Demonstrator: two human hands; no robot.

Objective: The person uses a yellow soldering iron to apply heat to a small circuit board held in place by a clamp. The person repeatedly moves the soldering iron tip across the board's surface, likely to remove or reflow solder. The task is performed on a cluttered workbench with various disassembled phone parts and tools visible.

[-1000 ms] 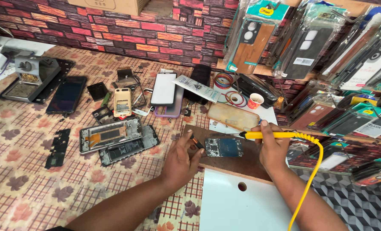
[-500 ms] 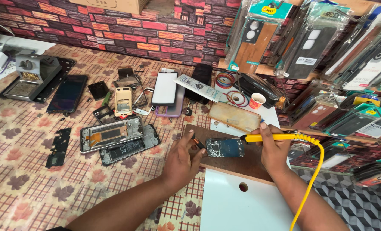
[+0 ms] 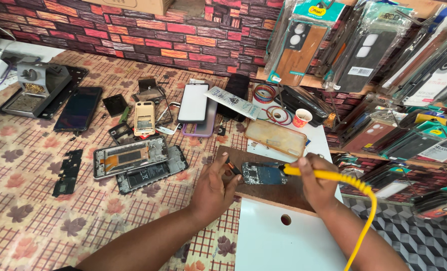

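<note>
A: Head view — against a second ago, your right hand [image 3: 318, 184] has drawn the yellow iron [image 3: 320, 174] in a little; its tip now sits at the right edge of the circuit board [image 3: 263, 174]. Fingers wrapped tight round the handle.

B: And the left?

A: Your left hand [image 3: 216, 186] has barely shifted — fingers narrow, pinching a small orange-and-black piece [image 3: 232, 167] just left of the board. What that piece is, you can't tell from here.

B: Where's the board lying?

A: Flat on the brown wooden slab [image 3: 278, 193], between your hands. It hasn't moved, so the work reads as settled on that one spot, tip closing in.

B: Anything crowding you?

A: The clear phone case [image 3: 275, 138] lies just behind the board. The iron's yellow cord [image 3: 364, 211] trails down past your right wrist over the white panel [image 3: 263, 241]. The opened phone frames [image 3: 138, 163] lie well apart on the left.
</note>
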